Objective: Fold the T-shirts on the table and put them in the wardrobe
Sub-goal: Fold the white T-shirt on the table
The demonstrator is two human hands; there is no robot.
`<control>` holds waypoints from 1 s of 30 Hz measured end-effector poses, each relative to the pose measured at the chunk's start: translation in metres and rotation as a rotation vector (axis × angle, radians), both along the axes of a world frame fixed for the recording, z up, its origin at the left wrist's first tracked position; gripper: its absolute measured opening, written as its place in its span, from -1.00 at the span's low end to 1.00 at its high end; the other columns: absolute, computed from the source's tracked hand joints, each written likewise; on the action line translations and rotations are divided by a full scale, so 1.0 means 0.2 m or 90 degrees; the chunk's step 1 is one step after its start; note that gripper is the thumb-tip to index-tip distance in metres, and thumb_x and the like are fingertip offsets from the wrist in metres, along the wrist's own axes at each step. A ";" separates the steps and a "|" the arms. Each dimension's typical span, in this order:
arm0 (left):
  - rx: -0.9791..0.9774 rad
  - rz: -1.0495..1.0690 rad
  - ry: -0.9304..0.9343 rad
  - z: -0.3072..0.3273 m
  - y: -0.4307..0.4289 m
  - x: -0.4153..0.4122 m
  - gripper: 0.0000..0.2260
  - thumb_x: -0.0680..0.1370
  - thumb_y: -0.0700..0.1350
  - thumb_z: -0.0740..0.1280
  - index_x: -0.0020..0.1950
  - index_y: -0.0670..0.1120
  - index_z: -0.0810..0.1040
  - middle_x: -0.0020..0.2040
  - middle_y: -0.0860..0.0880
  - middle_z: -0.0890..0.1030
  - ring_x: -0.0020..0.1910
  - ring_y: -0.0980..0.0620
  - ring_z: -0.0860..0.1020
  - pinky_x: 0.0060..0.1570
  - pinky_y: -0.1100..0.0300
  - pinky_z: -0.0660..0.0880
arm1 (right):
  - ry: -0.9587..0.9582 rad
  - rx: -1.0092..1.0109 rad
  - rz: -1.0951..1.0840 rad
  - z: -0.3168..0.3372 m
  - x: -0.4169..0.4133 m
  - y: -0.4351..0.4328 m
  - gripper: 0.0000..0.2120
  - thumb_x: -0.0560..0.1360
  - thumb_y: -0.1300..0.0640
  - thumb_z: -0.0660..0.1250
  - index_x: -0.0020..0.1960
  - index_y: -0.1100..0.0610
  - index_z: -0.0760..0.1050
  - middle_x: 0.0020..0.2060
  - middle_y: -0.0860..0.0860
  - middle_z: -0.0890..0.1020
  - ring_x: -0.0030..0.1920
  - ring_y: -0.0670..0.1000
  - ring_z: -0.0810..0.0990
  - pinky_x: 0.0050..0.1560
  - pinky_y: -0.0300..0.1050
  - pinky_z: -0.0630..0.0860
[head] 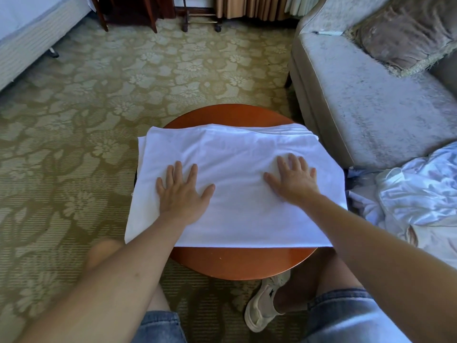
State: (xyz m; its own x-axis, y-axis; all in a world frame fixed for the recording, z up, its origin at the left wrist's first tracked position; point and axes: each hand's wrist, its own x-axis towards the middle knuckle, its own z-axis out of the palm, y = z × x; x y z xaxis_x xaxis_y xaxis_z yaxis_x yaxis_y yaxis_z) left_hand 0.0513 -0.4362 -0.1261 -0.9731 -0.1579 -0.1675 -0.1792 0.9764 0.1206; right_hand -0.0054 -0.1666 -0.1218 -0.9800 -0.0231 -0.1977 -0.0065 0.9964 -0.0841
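Head view: a white T-shirt (237, 174), folded into a wide rectangle, lies on a round wooden table (237, 263). The left hand (181, 194) and right hand (293, 180) press flat on it, fingers spread and straight, the cloth lying directly beneath them.

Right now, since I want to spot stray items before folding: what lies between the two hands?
In the head view, only a bare stretch of the white T-shirt lies between the left hand and the right hand, both pressing flat on it.
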 end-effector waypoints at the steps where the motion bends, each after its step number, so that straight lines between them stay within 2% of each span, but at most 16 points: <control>1: 0.000 -0.005 0.004 -0.01 -0.01 -0.01 -0.31 0.54 0.40 -0.10 0.59 0.13 -0.11 0.60 -0.05 -0.18 0.57 -0.09 -0.20 0.50 -0.16 -0.17 | -0.006 -0.002 -0.012 0.01 -0.07 0.02 -0.29 0.53 -0.40 -0.08 0.55 -0.05 0.04 0.57 0.05 0.01 0.55 0.17 -0.05 0.45 0.27 0.03; 9: -0.024 -0.037 0.024 -0.03 -0.12 -0.13 -0.31 0.52 0.40 -0.07 0.59 0.15 -0.09 0.60 -0.02 -0.18 0.57 -0.05 -0.20 0.51 -0.12 -0.16 | -0.053 -0.002 -0.058 0.01 -0.55 0.10 -0.31 0.54 -0.38 -0.08 0.57 -0.10 -0.06 0.58 0.00 -0.07 0.56 0.18 -0.09 0.47 0.30 -0.02; 14: -0.021 -0.037 0.021 -0.02 -0.11 -0.13 -0.31 0.53 0.39 -0.05 0.59 0.16 -0.09 0.60 -0.01 -0.19 0.57 -0.04 -0.21 0.51 -0.11 -0.18 | -0.051 -0.023 -0.127 0.00 -0.65 0.12 -0.28 0.54 -0.39 -0.10 0.59 -0.06 -0.08 0.59 0.00 -0.06 0.57 0.15 -0.08 0.49 0.30 -0.09; 20: -0.017 -0.028 0.023 -0.01 -0.10 -0.12 -0.31 0.53 0.40 -0.06 0.59 0.16 -0.08 0.61 0.00 -0.18 0.57 -0.04 -0.21 0.51 -0.11 -0.17 | 0.011 0.001 -0.119 0.03 -0.48 0.00 -0.31 0.58 -0.33 -0.11 0.60 -0.04 -0.11 0.58 0.06 -0.16 0.57 0.16 -0.19 0.47 0.36 -0.19; 25: 0.000 0.017 -0.008 0.00 -0.08 -0.11 -0.32 0.54 0.40 -0.09 0.59 0.16 -0.14 0.60 0.01 -0.23 0.56 -0.04 -0.25 0.49 -0.14 -0.23 | -0.060 -0.061 -0.022 0.02 -0.04 -0.34 -0.34 0.59 -0.32 -0.09 0.59 -0.05 -0.10 0.58 0.07 -0.20 0.56 0.19 -0.25 0.44 0.36 -0.22; 28: 0.017 0.031 -0.030 0.02 -0.06 -0.08 -0.36 0.57 0.36 -0.11 0.59 0.16 -0.16 0.60 0.00 -0.24 0.56 -0.04 -0.26 0.49 -0.14 -0.25 | -0.037 -0.034 -0.005 -0.01 0.10 -0.40 -0.32 0.57 -0.35 -0.16 0.59 -0.07 -0.19 0.57 0.04 -0.24 0.55 0.17 -0.29 0.46 0.34 -0.23; 30: 0.035 0.029 -0.034 0.04 -0.07 -0.07 -0.41 0.60 0.31 -0.11 0.59 0.14 -0.09 0.61 -0.01 -0.17 0.57 -0.05 -0.21 0.51 -0.12 -0.20 | -0.033 -0.014 0.012 -0.01 0.09 -0.37 -0.31 0.57 -0.36 -0.18 0.59 -0.08 -0.19 0.57 0.03 -0.23 0.55 0.15 -0.29 0.48 0.33 -0.20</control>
